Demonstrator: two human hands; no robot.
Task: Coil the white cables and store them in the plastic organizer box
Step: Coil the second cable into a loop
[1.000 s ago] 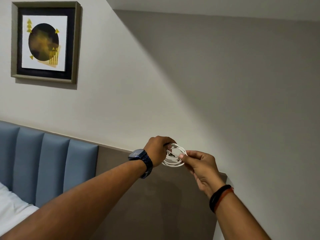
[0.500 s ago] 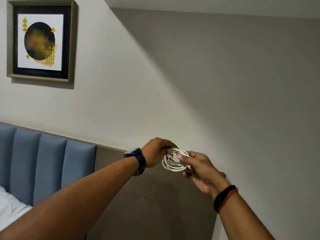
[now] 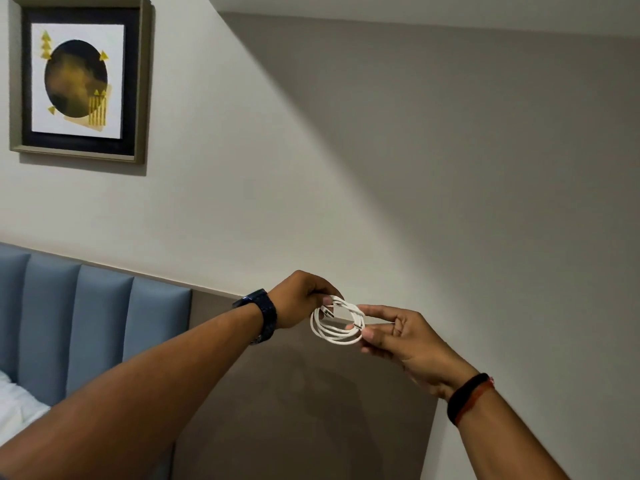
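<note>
A white cable (image 3: 332,332), wound into a small coil of several loops, hangs in the air between both hands in front of the wall. My left hand (image 3: 301,299), with a dark watch on its wrist, pinches the coil's upper left side. My right hand (image 3: 398,336), wearing a black and red band, pinches the coil's right side between thumb and fingers, near a plug end. The plastic organizer box is out of view.
A blue padded headboard (image 3: 86,327) runs along the lower left, with white bedding (image 3: 17,410) below it. A grey-brown wall panel (image 3: 294,410) sits behind the hands. A framed picture (image 3: 79,77) hangs on the wall at upper left.
The coil has tilted and loosened a little as my right hand shifted its pinch along the right side. Both hands stayed at about the same height.
</note>
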